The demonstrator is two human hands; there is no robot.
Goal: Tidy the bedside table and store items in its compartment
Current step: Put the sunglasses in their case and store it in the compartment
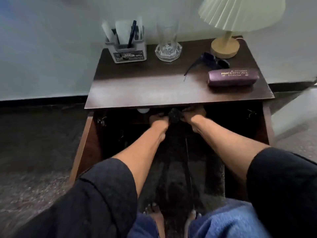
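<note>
Nearest are the person's blue-jeaned knees (228, 220) and bare feet (154, 213), then two dark sleeves reaching far into the open compartment (223, 127) below the bedside table (154, 93). The left hand (158, 121) and right hand (197, 117) meet just under the tabletop's near edge, fingers curled onto a small dark object (175, 115) pinched between them; what it is cannot be told in the shadow. Both grips look clenched on it rather than released.

To do this step well, I judge the hands should seat the object deep on the shelf and let go only once it rests flat. A pale round thing (143, 110) sits just left of the hands.

On top remain the pen holder (127, 52) far left, the glass (168, 43), the lamp (225, 47), sunglasses (211, 61) and the purple spectacle case (233, 77) at right.
</note>
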